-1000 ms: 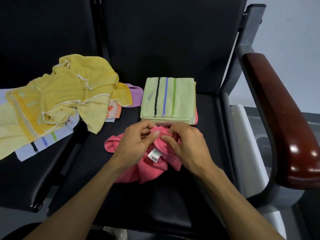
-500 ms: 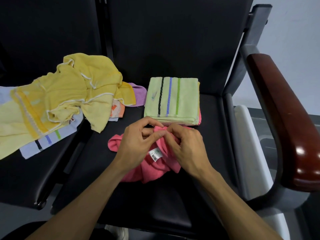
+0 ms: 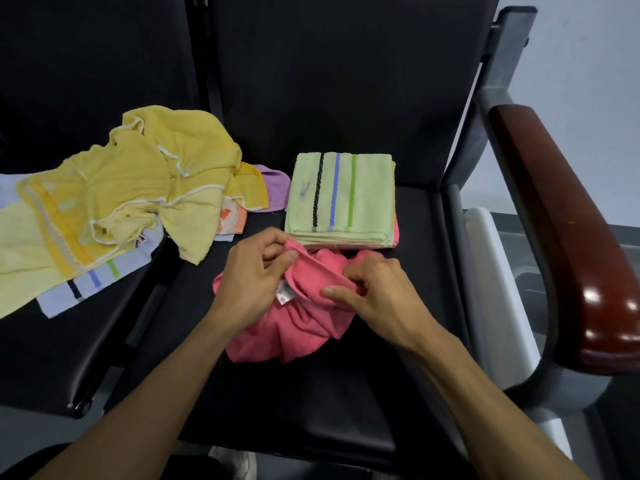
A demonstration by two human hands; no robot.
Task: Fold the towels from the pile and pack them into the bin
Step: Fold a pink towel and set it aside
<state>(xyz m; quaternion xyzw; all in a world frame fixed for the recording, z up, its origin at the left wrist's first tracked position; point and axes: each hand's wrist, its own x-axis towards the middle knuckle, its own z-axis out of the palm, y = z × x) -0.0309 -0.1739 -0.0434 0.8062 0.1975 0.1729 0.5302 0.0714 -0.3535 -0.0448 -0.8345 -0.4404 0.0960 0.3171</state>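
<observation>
Hands meet over a crumpled pink towel [image 3: 294,327] that lies on the black seat [image 3: 311,410] of a chair, just in front of a folded stack. The left hand [image 3: 254,275] pinches one end of the towel's raised edge between thumb and curled fingers; the right hand [image 3: 375,299] pinches the same edge further along, thumb laid flat on the cloth. Between the two grips the hem runs taut, and a small white care label [image 3: 285,294] hangs from it beside the left hand. The rest of the towel bunches loosely under and between the wrists.

The stack is topped by a pale green towel [image 3: 341,195] with black, blue and green stripes; a pink layer seems to show at its lower right corner, though the edge is too thin to be sure. To the left, the pile of unfolded towels [image 3: 138,188] spreads across the neighbouring seat: mostly yellow cloth, with a light blue striped towel [image 3: 93,282] beneath, a purple one [image 3: 277,185] and an orange-and-white one [image 3: 232,220] peeking out.

At the right stands the chair's dark red armrest [image 3: 561,230], and beyond it a white bin rim [image 3: 498,289].
</observation>
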